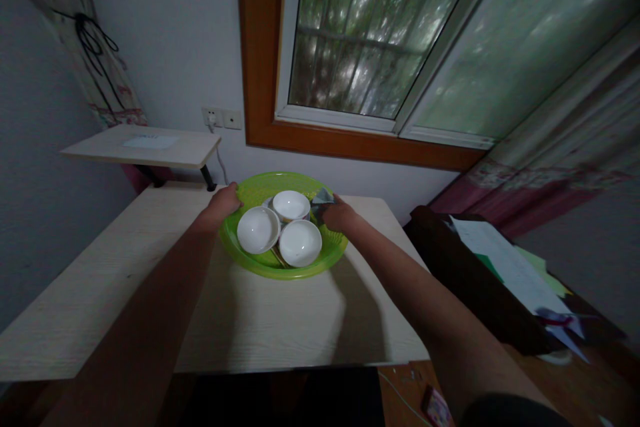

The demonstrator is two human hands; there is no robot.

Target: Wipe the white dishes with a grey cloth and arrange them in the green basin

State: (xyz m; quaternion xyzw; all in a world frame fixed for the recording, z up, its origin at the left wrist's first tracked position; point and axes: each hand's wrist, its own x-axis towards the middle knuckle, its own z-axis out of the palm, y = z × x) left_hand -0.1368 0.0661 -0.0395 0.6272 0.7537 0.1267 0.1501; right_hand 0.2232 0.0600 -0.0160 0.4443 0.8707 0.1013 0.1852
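A green plastic basket (280, 273) is over the pale wooden table, holding three white bowls: one at the back (291, 205), one at the left (259, 230) and one at the right (301, 243). Thin sticks (279, 256) show between the two front bowls. My left hand (225, 205) is closed on the basket's left rim. At the right side of the basket, my right hand (340, 215) is closed around a grey cloth (323, 197); its fingers are partly hidden, and whether it also grips the rim I cannot tell.
The table (280, 327) has a raised shelf (190, 150) at back left with a paper (150, 141) on it. A wall socket (221, 118) and window (370, 47) are behind. At right, papers (505, 260) lie on a dark piece of furniture (465, 280).
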